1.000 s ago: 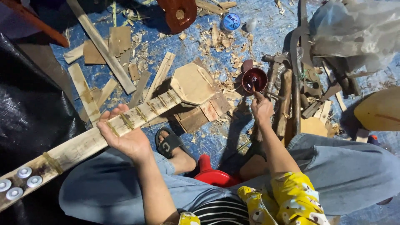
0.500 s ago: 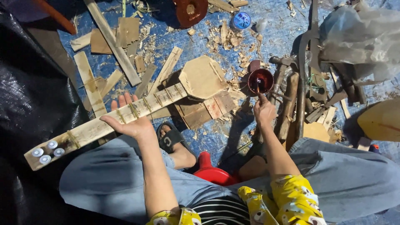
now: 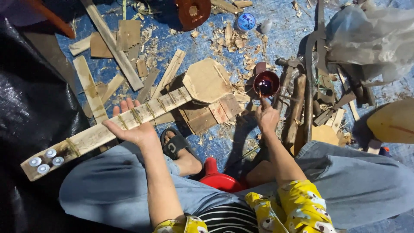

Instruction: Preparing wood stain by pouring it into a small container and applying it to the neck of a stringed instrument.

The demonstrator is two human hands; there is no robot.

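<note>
A long pale wooden instrument neck with metal pegs at its near end lies across my left hand. That hand is palm up beneath it with the fingers spread. The neck's far end meets an octagonal wooden body on the floor. My right hand is curled just below a small round tin of dark liquid. It seems to pinch a thin stick whose tip points at the tin's rim. I sit on a red stool.
Wood offcuts, planks and shavings litter the blue floor. A round dark-red wooden piece and a blue-lidded jar lie at the top. Metal tools and wooden handles are piled at the right, beside a plastic bag. Black sheeting covers the left.
My left hand went from gripping the neck to lying open under it, and the neck shifted right. My right hand drew back slightly from the tin.
</note>
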